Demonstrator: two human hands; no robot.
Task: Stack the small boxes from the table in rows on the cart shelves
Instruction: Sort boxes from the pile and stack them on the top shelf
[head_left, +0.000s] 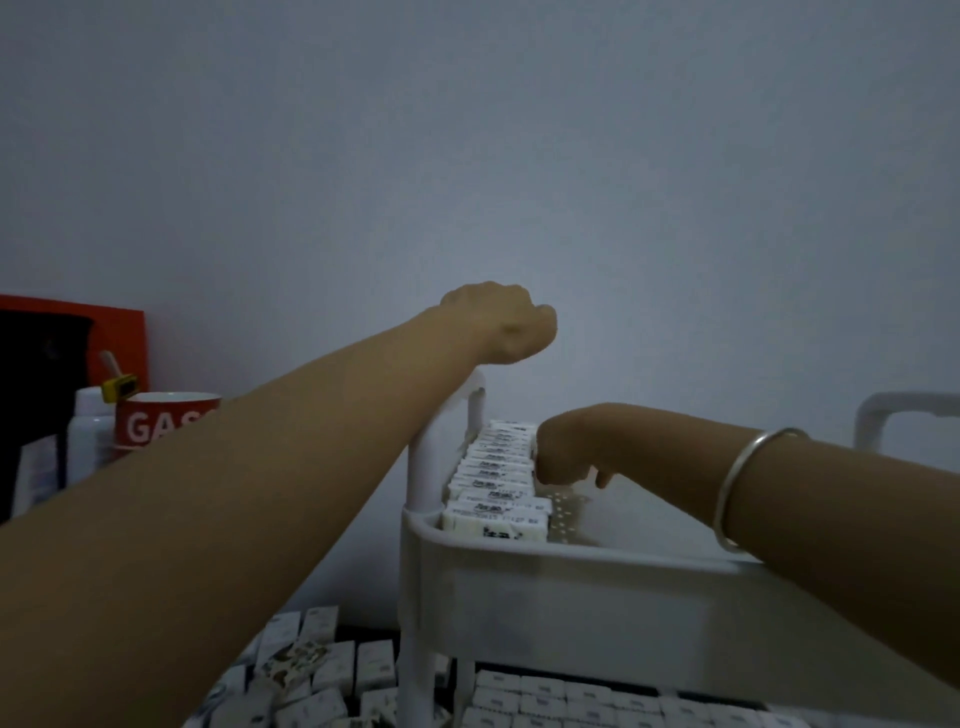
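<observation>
Small boxes (493, 478): we see one row along the left side of the cart's (571, 587) top shelf, with more on its lower shelf.
Right hand (563, 449): fingers curled down against that row; we cannot tell its hold.
Left hand (498, 322): fisted above the cart's handle post; we cannot tell its hold.
</observation>
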